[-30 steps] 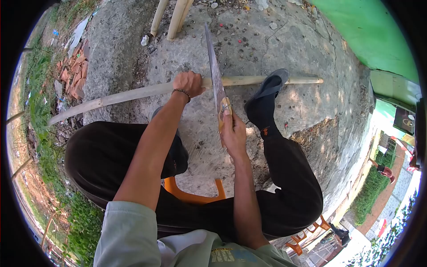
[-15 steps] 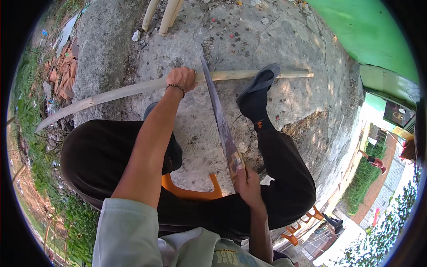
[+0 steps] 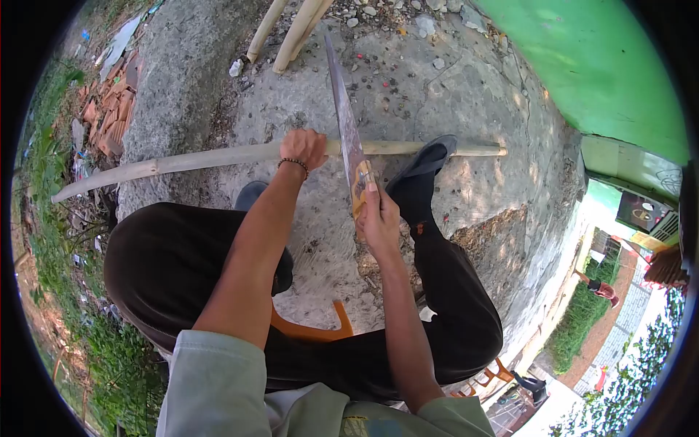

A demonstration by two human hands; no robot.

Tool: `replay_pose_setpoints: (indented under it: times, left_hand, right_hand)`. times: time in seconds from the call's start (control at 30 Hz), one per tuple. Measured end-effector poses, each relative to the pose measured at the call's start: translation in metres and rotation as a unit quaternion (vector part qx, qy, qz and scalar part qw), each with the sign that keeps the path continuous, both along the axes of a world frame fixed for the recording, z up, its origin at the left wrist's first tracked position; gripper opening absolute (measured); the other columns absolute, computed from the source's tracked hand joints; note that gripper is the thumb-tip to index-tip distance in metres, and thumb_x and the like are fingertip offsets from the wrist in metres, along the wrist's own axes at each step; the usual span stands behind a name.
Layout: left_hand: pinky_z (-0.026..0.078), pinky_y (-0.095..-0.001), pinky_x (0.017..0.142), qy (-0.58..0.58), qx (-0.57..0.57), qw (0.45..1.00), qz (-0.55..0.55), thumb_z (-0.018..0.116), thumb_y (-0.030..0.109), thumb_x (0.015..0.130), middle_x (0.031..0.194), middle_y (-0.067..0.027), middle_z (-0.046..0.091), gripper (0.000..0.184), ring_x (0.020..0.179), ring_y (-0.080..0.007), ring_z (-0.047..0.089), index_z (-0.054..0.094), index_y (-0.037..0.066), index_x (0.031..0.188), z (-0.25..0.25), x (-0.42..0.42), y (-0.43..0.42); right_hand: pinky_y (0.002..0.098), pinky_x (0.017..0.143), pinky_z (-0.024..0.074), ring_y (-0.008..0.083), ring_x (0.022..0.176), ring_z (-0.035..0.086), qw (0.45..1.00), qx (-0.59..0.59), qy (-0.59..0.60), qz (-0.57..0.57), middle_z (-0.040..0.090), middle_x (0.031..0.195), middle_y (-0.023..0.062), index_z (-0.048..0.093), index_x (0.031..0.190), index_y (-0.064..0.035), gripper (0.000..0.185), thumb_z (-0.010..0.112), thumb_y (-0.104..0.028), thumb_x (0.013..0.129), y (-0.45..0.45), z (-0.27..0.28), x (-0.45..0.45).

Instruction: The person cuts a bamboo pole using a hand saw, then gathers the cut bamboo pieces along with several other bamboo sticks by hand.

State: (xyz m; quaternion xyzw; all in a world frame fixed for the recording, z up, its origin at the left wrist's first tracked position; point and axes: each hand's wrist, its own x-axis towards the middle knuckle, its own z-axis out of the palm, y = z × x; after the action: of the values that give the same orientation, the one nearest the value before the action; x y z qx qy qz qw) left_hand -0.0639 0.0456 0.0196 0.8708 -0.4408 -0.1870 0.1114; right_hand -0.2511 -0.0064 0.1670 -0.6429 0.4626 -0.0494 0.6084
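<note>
Pale bamboo pole [image 3: 218,155] lying across concrete [image 3: 466,95]; tan-handled saw [image 3: 347,124], blade [image 3: 342,100] crossing pole.

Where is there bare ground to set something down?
Bare concrete shows between the pole, right forearm and orange plastic; another patch lies below the pole's right end, above the brown litter. It is crowded along the pole, where the left grip, saw and sandal bunch together.

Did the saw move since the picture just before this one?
Yes. The saw slid forward: its handle, in the right hand, was well back from the pole, and now it is close to it.
</note>
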Motion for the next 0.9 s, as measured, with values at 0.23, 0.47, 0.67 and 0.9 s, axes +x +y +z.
replay_pose_setpoints:
  times: [0.23,0.47,0.67,0.9]
  left_hand:
    - [0.058,-0.0401,0.070,0.012,0.012,1.000,0.014,0.076,0.036,0.075,0.080,-0.0103,0.073,0.026,0.079,-0.0294,0.073,0.075,0.011,0.082,-0.003,0.000,-0.001]
    - [0.058,-0.0399,0.071,0.002,0.000,1.000,0.016,0.076,0.036,0.077,0.081,-0.0103,0.073,0.025,0.080,-0.0288,0.073,0.076,0.011,0.082,0.003,-0.001,0.001]
    - [0.058,-0.0395,0.071,0.007,0.003,1.000,0.008,0.075,0.036,0.078,0.080,-0.0106,0.073,0.025,0.080,-0.0287,0.073,0.075,0.011,0.083,0.000,0.001,0.000]
    - [0.058,-0.0394,0.072,0.020,0.014,1.000,0.007,0.075,0.036,0.078,0.082,-0.0107,0.073,0.026,0.082,-0.0285,0.072,0.075,0.011,0.085,0.001,0.000,-0.001]
  right_hand:
    - [0.0310,0.048,0.0370,0.0088,0.051,0.045,0.987,-0.148,0.018,0.055,0.049,0.059,0.0018,0.065,0.112,0.0017,0.045,0.045,-0.038,0.105,-0.021,-0.052,0.025]
    - [0.0282,0.042,0.0319,0.0078,0.046,0.043,0.999,-0.047,-0.006,-0.001,0.044,0.055,-0.0010,0.064,0.105,0.0040,0.048,0.046,-0.040,0.104,-0.022,-0.059,0.023]
    - [0.0264,0.041,0.0288,0.0061,0.043,0.038,0.997,0.049,-0.050,-0.023,0.041,0.054,-0.0028,0.062,0.103,0.0017,0.042,0.046,-0.037,0.105,-0.011,-0.049,0.007]
    - [0.0340,0.049,0.0370,0.0123,0.051,0.046,0.998,-0.054,0.034,0.028,0.046,0.059,0.0033,0.059,0.098,0.0022,0.043,0.044,-0.037,0.106,-0.014,-0.048,0.008]
